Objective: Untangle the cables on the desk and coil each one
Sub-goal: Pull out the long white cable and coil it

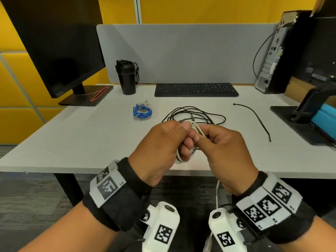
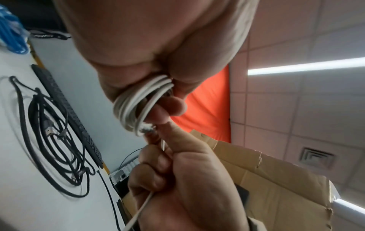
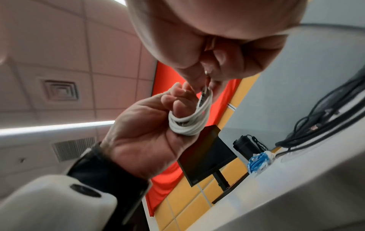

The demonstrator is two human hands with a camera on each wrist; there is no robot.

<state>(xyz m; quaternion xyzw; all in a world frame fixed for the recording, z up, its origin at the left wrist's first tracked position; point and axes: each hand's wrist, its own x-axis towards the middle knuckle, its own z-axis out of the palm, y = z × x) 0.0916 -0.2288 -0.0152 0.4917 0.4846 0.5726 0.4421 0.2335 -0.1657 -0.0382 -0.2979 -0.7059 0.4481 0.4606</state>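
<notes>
Above the desk's front edge my left hand (image 1: 179, 140) grips a small coil of white cable (image 1: 183, 158), its loops wrapped round the fingers (image 3: 177, 107). My right hand (image 1: 200, 140) pinches the same cable right beside the coil (image 2: 138, 100). The loose tail runs through the right fist (image 2: 187, 179) and hangs below the wrist (image 1: 217, 195). A black cable (image 1: 196, 115) lies in loose loops on the desk just beyond my hands. A blue cable (image 1: 142, 111) sits bundled to the left of it.
A thin black strand (image 1: 258, 119) lies on the desk at the right. Along the back stand a black keyboard (image 1: 196, 90), a black bottle (image 1: 127, 77), a monitor (image 1: 60, 51) at the left and a computer tower (image 1: 276, 55) at the right.
</notes>
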